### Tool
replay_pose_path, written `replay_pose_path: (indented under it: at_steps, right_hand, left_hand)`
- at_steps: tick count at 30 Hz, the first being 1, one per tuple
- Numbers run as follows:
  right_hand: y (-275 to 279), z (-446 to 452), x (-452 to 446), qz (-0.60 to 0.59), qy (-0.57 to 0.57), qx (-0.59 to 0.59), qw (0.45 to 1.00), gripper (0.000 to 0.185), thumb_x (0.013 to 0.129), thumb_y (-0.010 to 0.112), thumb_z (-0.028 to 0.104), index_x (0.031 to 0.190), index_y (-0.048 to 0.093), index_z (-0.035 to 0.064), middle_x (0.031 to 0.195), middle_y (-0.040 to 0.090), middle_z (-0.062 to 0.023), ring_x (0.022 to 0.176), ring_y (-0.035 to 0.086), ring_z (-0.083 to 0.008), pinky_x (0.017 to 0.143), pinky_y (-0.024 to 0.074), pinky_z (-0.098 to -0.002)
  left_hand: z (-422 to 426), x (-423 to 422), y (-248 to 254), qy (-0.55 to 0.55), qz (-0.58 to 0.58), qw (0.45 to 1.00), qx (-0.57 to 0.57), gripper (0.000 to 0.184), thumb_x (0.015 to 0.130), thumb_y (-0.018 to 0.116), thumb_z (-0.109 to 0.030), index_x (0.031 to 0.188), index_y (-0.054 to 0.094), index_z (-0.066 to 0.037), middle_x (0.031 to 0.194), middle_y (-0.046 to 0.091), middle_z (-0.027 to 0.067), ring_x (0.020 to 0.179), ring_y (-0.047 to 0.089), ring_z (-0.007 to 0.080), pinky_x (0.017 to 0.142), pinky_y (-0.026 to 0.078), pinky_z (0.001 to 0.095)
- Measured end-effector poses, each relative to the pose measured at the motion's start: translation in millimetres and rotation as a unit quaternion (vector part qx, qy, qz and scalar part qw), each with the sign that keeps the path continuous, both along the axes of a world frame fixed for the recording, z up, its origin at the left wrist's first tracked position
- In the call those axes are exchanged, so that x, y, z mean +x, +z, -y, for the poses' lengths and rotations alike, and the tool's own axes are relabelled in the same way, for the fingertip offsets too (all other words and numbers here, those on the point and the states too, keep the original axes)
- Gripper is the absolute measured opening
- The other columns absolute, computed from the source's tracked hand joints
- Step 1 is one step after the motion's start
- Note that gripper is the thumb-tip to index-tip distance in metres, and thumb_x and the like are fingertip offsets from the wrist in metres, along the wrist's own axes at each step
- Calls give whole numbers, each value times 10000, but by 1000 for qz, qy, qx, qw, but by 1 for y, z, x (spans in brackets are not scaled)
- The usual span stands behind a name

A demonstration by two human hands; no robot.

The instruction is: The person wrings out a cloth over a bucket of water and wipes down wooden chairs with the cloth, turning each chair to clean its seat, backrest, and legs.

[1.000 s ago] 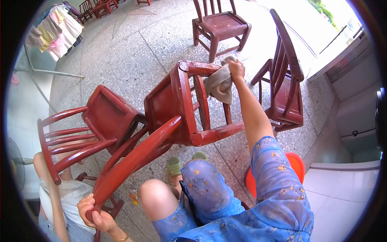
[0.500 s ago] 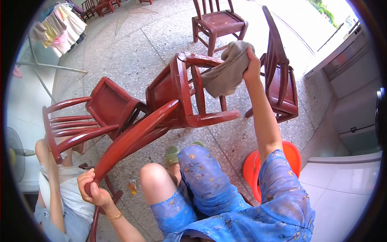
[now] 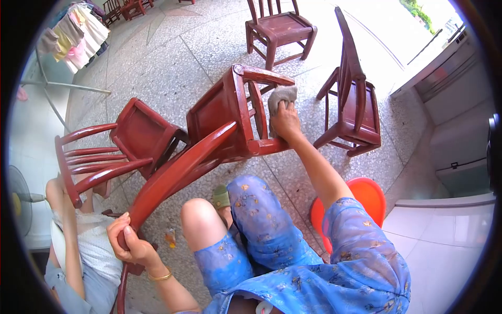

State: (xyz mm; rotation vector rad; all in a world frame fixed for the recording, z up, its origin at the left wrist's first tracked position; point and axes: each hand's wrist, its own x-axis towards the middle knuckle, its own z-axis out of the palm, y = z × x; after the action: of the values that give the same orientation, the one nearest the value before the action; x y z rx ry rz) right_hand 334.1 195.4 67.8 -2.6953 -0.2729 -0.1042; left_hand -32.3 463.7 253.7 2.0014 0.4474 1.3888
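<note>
A red wooden chair [image 3: 209, 118] is tipped over in front of me, its seat turned up on edge and its legs pointing right. My left hand [image 3: 133, 243] is wrapped round the end of its back at the lower left. My right hand [image 3: 286, 121] holds a grey-brown cloth [image 3: 283, 96] against the leg end of the chair, between the upper and lower legs. The fingers press into the cloth. Part of the cloth is hidden under that hand.
Another red chair [image 3: 141, 128] lies close on the left, near a seated person [image 3: 94, 251]. Two more chairs stand at the top [image 3: 282, 29] and right [image 3: 361, 112]. An orange-red basin [image 3: 368, 196] is by my right arm. A fan [image 3: 20, 201] and hanging clothes [image 3: 78, 31] are left.
My right hand has moved down and left with the cloth, from beyond the leg ends onto the chair's legs. The cloth is now bunched smaller. My left hand keeps its hold.
</note>
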Motion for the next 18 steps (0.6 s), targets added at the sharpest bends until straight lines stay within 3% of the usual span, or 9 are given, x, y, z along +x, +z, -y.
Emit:
replay_pose_path:
  at_steps: [4,8,9,10,13,14,16,17,18]
  right_hand:
    - [10,39,-25,-69,1,-11,998,548,803,696,300,1206,458,14,1178,517,-292,1035,580,-491,876,482,-523]
    - [7,84,-43,-114,32,-5,993,449,788,714,321,1082,560,18,1057,638,-268,1000,617,-438,836,497,-502]
    - [12,92,-49,-109,13,6,994,401,781,739,280,1051,615,12,966,693,-194,960,664,-345,821,517,-435]
    - [14,101,-50,-106,10,7,994,401,781,739,280,1051,615,12,966,693,-194,960,664,-345,821,517,-435]
    - [16,121,-53,-247,67,287,923,443,769,730,228,1133,639,-8,993,698,-153,933,659,-233,837,509,-353]
    - [28,118,-59,-248,69,292,921,443,769,730,228,1133,639,-8,993,698,-153,933,659,-233,837,509,-353]
    - [62,108,-69,-235,71,433,867,462,771,748,241,1135,637,-21,979,698,-140,912,657,-219,825,514,-335]
    - [88,97,-78,-190,82,433,877,511,795,731,326,1162,629,-15,1037,687,-177,972,654,-244,864,502,-355]
    - [89,85,-71,-191,83,438,875,511,795,731,326,1162,629,-15,1037,687,-177,972,654,-244,864,502,-355]
  left_hand:
    - [13,-4,4,-25,-6,999,44,100,791,515,-39,834,563,38,836,608,151,814,610,258,801,527,388]
    - [27,0,11,-56,-13,997,53,81,793,523,-10,841,569,37,863,629,149,821,614,248,820,513,379]
    - [30,1,13,-56,-17,997,48,76,795,530,-12,841,571,33,863,631,143,822,615,247,820,511,378]
    - [32,3,15,-56,-19,997,47,72,797,537,-15,841,572,30,864,632,137,823,616,245,820,509,378]
    - [38,6,18,-69,-15,995,72,55,786,547,-15,820,572,20,824,625,126,797,619,247,803,513,376]
    - [41,6,19,-79,-17,993,86,50,783,550,-19,809,571,17,809,622,124,788,620,248,797,514,374]
    - [45,6,19,-79,-14,992,100,51,772,554,-33,789,566,13,794,619,127,772,623,251,787,520,381]
    - [45,5,17,-81,-2,992,96,59,766,554,-42,787,566,12,795,619,128,772,623,253,783,522,384]
    - [45,3,14,-84,8,992,91,68,760,555,-52,784,566,11,796,619,128,772,624,255,780,525,386]
